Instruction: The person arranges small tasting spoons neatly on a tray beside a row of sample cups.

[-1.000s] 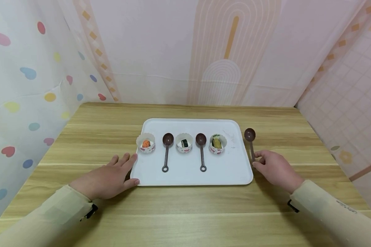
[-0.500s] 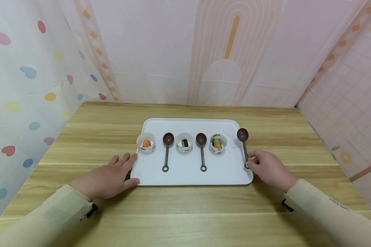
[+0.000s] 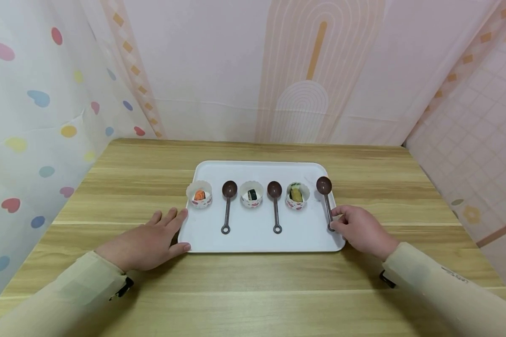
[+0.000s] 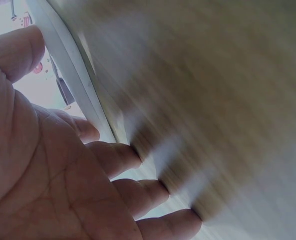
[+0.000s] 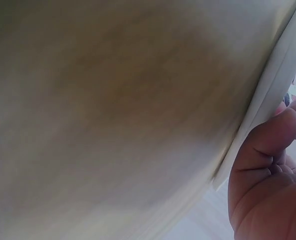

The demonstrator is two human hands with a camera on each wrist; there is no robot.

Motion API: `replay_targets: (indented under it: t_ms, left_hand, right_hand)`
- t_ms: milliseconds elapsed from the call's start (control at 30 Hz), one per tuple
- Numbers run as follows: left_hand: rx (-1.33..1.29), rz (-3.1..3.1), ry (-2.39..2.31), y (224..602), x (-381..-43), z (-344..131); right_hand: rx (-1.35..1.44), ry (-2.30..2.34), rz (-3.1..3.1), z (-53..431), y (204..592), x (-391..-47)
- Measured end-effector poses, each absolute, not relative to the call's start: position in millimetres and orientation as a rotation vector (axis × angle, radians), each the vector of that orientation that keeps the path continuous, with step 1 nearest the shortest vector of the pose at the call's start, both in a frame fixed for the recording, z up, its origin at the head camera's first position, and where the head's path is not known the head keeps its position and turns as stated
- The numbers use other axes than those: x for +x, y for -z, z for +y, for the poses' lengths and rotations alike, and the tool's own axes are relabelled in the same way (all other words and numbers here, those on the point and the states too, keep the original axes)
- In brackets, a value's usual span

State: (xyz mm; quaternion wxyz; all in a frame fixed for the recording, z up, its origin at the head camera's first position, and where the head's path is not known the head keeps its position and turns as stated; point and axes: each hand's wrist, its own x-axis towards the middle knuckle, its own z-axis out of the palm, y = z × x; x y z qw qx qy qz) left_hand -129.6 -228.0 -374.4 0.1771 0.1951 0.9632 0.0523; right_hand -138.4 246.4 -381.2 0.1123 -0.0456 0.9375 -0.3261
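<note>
A white tray [image 3: 249,241] lies on the wooden table. My left hand [image 3: 145,243] rests at its left edge with fingers spread; the left wrist view shows the fingertips on the table and the thumb by the rim. With thumb and fingers my right hand [image 3: 362,229] pinches the handle end of a brown measuring spoon [image 3: 324,186], whose round scoop points away over the tray's right side. Two like spoons lie on the tray, a left spoon [image 3: 229,189] and a middle spoon [image 3: 274,189]. Whether the pinched spoon touches the tray I cannot tell.
Between the spoons stand paper cups: the left cup [image 3: 201,204] with an orange-topped sushi piece [image 3: 199,194], the middle cup [image 3: 251,204] with a dark roll [image 3: 252,194], the right cup [image 3: 295,206] with a yellow-green piece [image 3: 295,194]. Patterned curtains [image 3: 211,70] hang behind the table.
My right hand has carried its measuring spoon leftward, from beside the tray to over the tray's right side. The left hand, cups and other two spoons have stayed put.
</note>
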Motion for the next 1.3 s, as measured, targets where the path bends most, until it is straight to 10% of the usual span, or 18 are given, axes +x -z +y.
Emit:
replay_targets:
  t_ms: [1300]
  left_hand:
    - [0.553, 2.73, -0.132, 377, -131, -228]
  right_hand:
    - [-0.125, 0.826, 2.73, 233, 379, -143]
